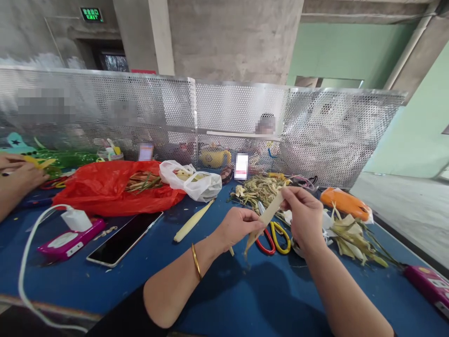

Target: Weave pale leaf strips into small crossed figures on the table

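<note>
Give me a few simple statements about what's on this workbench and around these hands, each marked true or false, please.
1. The left hand and right hand hold one pale strip. True.
2. Both scissor handles are blue. False: the scissors have one red and one yellow.
3. A dark-screened phone lies on the blue table. True.
4. A gold bangle is on the right wrist. False: the gold bangle is on the left.

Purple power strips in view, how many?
2. Left power strip: left of the black phone, with a white charger on it. Right power strip: right edge, cut off by the frame. Others may be hidden.
</note>
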Action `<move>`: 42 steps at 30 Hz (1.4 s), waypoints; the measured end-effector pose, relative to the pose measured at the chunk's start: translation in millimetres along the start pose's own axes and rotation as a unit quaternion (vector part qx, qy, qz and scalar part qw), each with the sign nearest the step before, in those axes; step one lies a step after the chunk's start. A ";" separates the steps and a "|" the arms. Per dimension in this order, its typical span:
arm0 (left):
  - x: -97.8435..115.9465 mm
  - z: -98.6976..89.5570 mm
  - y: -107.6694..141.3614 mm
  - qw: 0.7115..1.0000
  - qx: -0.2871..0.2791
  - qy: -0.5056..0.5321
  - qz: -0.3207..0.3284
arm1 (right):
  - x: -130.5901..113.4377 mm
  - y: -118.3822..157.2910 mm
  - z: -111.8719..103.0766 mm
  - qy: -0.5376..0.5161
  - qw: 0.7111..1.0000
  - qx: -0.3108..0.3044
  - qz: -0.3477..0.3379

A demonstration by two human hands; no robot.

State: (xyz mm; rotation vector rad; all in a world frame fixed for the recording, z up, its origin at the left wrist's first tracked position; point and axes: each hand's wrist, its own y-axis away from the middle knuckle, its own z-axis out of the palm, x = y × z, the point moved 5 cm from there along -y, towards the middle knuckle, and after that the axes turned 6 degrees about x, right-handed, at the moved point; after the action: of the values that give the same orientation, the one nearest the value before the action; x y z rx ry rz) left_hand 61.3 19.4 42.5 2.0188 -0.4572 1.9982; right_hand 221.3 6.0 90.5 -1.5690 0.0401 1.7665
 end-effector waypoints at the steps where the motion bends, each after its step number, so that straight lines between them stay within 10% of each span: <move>1: -0.4 -0.4 -0.6 1.000 -0.002 -0.003 0.001 | -3.4 -3.2 -5.4 -0.008 0.999 0.033 -0.020; 9: 7.1 -28.9 -8.8 0.978 0.132 -0.141 0.077 | -23.0 -12.6 -28.1 -0.078 0.971 0.195 -0.114; 13: 31.7 -48.4 2.1 0.820 0.334 -0.367 0.286 | -22.0 -5.3 -19.2 -0.040 0.972 0.165 -0.161; 16: 40.2 -47.6 8.1 0.746 0.359 -0.409 0.383 | -18.8 5.8 -5.6 0.031 0.978 0.075 -0.194; 21: 41.8 -35.1 5.8 0.802 0.221 -0.323 0.451 | -5.8 28.0 19.5 0.142 0.962 -0.127 -0.194; 28: 37.0 -37.8 -1.2 0.864 0.212 -0.307 0.337 | 5.0 23.3 23.1 0.231 0.953 -0.146 -0.130; 30: 35.6 -48.3 -4.1 0.878 0.241 -0.303 0.283 | 12.9 22.4 25.8 0.383 0.895 -0.200 -0.113; 35: 28.0 -67.1 -15.2 0.923 0.217 -0.269 0.169 | 47.2 38.6 24.5 0.696 0.621 -0.354 -0.066; 42: 8.2 -73.3 -29.0 0.953 0.198 -0.200 0.116 | 67.5 37.0 15.8 0.710 0.618 -0.338 -0.002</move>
State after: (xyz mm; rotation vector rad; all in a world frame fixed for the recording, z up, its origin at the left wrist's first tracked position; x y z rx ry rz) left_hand 5.8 75.0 52.9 2.7597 -0.4147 1.9233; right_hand 190.8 21.6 19.8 -3.1034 0.1379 -0.0120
